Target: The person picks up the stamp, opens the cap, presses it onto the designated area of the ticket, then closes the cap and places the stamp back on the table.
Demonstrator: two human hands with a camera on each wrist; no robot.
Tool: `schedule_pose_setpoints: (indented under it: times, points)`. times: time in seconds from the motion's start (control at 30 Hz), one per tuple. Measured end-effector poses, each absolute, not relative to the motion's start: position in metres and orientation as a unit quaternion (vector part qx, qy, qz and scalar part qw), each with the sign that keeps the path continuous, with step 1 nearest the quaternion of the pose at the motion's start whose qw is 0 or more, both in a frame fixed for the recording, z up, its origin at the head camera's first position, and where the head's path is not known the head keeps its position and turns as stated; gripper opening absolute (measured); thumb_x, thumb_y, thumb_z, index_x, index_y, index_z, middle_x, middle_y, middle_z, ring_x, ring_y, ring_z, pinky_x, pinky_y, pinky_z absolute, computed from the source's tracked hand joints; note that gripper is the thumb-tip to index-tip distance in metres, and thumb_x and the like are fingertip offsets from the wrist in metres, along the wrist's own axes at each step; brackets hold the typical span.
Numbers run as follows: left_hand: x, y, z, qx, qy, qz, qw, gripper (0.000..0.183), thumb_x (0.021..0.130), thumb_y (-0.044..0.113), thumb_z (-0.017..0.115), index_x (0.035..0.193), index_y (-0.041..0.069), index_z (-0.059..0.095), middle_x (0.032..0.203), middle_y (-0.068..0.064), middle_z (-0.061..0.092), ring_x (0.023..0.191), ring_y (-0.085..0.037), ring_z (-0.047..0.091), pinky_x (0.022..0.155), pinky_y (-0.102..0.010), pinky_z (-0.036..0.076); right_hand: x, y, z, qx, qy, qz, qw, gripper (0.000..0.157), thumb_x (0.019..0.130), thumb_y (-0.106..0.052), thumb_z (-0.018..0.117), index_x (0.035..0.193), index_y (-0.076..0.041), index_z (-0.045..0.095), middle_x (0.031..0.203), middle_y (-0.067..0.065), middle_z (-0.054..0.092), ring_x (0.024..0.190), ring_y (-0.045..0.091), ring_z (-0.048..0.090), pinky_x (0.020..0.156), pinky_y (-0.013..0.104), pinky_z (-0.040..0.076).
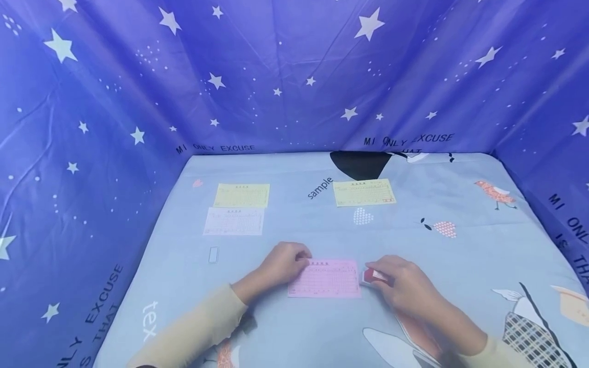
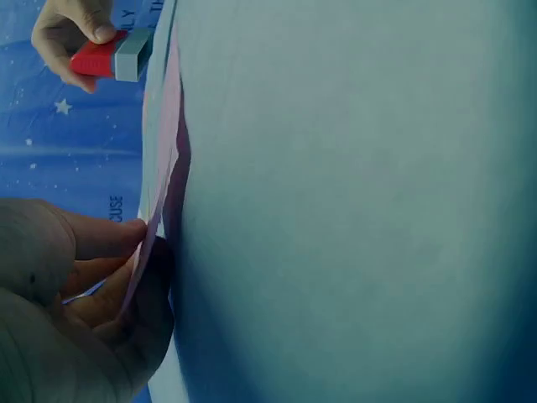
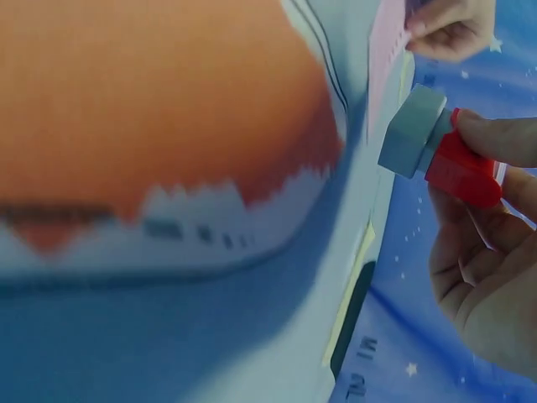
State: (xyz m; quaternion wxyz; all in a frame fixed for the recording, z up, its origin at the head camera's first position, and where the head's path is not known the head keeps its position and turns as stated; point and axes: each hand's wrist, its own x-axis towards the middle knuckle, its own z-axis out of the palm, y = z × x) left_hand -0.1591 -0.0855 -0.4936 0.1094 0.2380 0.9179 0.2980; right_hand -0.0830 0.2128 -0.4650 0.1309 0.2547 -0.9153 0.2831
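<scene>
Head view: your left hand [image 1: 285, 261] pinches the pink slip [image 1: 324, 281], on the blue sheet [image 1: 317, 332], by its left side; your right hand [image 1: 405, 282] grips the red-and-grey stamp [image 1: 370, 276] just right of the slip. Pulling that raised edge could crease or skew it; a tilted stamp might smudge.

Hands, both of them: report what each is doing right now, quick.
Left hand: closed, pinching the pink slip near its left edge.
Right hand: closed, holding the red-and-gray object between thumb and fingers.
</scene>
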Motion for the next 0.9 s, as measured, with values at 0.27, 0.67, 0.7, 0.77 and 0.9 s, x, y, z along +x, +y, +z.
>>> schedule_pose_setpoints:
  times: [0.27, 0.67, 0.7, 0.77, 0.9]
  points:
    - [-0.147, -0.095, -0.488, 0.328, 0.931, 0.158, -0.002, 0.030, 0.093, 0.031, 0.070, 0.117, 0.013, 0.073, 0.122, -0.007, 0.065, 0.113, -0.024, 0.058, 0.100, -0.040, 0.047, -0.085, 0.199, -0.471, 0.279, -0.907, 0.281, 0.140, 0.038, 0.069, -0.008, 0.090, 0.105, -0.008, 0.078, 0.093, -0.007, 0.071, 0.086, 0.011, 0.067, 0.075, 0.034, 0.057]
    - [-0.123, -0.113, -0.489, 0.361, 0.929, 0.076, 0.027, 0.061, 0.084, 0.047, 0.077, 0.132, 0.012, 0.067, 0.141, -0.017, 0.054, 0.128, -0.033, 0.052, 0.104, -0.048, 0.046, -0.082, 0.185, -0.481, 0.329, -0.896, 0.267, 0.136, 0.036, 0.068, -0.009, 0.089, 0.102, -0.010, 0.077, 0.091, -0.005, 0.072, 0.083, 0.012, 0.065, 0.073, 0.033, 0.056]
    - [-0.123, -0.113, -0.490, 0.363, 0.929, 0.070, 0.024, 0.061, 0.084, 0.048, 0.078, 0.132, 0.012, 0.067, 0.141, -0.017, 0.055, 0.128, -0.033, 0.052, 0.103, -0.048, 0.047, -0.082, 0.184, -0.482, 0.334, -0.894, 0.266, 0.138, 0.035, 0.069, -0.009, 0.089, 0.102, -0.010, 0.077, 0.091, -0.006, 0.073, 0.084, 0.012, 0.065, 0.073, 0.033, 0.056]
    - [-0.121, -0.113, -0.491, 0.364, 0.929, 0.065, 0.016, 0.061, 0.083, 0.048, 0.079, 0.131, 0.012, 0.068, 0.141, -0.017, 0.055, 0.127, -0.033, 0.053, 0.101, -0.047, 0.048, -0.082, 0.183, -0.483, 0.340, -0.891, 0.265, 0.142, 0.036, 0.069, -0.010, 0.088, 0.103, -0.010, 0.077, 0.093, -0.005, 0.073, 0.085, 0.012, 0.065, 0.074, 0.034, 0.056]
    - [-0.121, -0.113, -0.490, 0.362, 0.930, 0.063, 0.004, 0.062, 0.082, 0.048, 0.080, 0.131, 0.012, 0.068, 0.140, -0.017, 0.055, 0.126, -0.032, 0.054, 0.099, -0.046, 0.049, -0.081, 0.180, -0.485, 0.342, -0.892, 0.258, 0.148, 0.037, 0.070, -0.010, 0.087, 0.105, -0.009, 0.077, 0.096, -0.004, 0.074, 0.088, 0.014, 0.066, 0.076, 0.035, 0.056]
